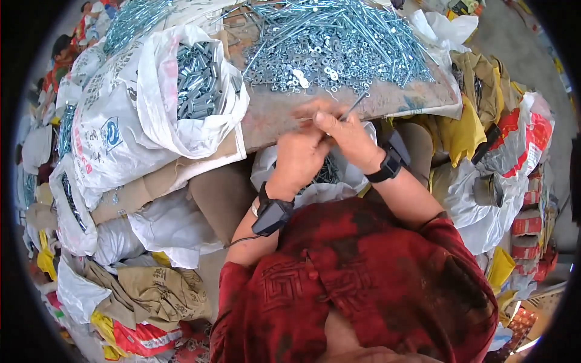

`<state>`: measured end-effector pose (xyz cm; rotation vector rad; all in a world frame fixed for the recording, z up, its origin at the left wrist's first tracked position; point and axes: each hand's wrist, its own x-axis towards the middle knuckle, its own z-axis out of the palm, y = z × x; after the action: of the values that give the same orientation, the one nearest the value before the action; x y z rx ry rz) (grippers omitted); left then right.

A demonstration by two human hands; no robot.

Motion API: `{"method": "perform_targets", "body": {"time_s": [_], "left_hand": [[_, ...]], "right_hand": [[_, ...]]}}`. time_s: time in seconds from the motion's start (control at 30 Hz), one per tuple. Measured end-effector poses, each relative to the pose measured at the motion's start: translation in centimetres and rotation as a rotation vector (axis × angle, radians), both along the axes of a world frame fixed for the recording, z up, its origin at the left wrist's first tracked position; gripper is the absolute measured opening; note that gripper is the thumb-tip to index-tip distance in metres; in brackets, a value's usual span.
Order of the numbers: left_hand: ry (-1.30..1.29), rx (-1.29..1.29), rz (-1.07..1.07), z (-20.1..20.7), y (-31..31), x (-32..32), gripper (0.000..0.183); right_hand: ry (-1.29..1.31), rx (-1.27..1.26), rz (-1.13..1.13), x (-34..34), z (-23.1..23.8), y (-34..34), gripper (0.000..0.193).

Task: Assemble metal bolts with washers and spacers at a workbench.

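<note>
My two hands meet above the near edge of the cloth-covered table [260, 124]. My right hand [351, 138] is closed around a thin metal rod [357, 104], whose end sticks out toward the far right. Some fingertips beyond its thumb are blurred by motion. My left hand [301, 156] is closed against the right one, its fingers curled under; whatever they grip is hidden. Below the hands, a white bag [318, 192] with metal pieces inside sits at my lap. Past them lies a wide heap of washers and nuts [302, 60], with long threaded rods [345, 24] piled over it.
To the left stands an open white woven sack [115, 115] full of metal sleeves [196, 91]. Yellow and brown bags [469, 130] crowd the right side, near a round tin [488, 190]. Crumpled brown sacks [160, 290] lie lower left. Other people [63, 51] are at the far left.
</note>
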<state>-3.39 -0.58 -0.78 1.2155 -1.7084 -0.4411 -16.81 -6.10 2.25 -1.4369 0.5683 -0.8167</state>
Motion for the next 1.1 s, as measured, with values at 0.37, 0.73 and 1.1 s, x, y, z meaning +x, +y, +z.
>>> {"method": "perform_targets", "body": {"time_s": [0.37,0.73,1.1], "left_hand": [[0.185,0.085,0.14,0.8,0.8,0.3,0.019],[-0.036,0.094,0.103,0.1,0.5,-0.5,0.02],[-0.118,0.022,0.11,-0.1,0.4,-0.8,0.023]], "right_hand": [[-0.082,-0.069,-0.209,-1.5,1.6,1.5,0.045],[0.159,-0.265,-0.298,-2.8,1.3,-1.0,0.03],[0.252,0.056,-0.174,-4.3,1.8,-1.5,0.02]]}}
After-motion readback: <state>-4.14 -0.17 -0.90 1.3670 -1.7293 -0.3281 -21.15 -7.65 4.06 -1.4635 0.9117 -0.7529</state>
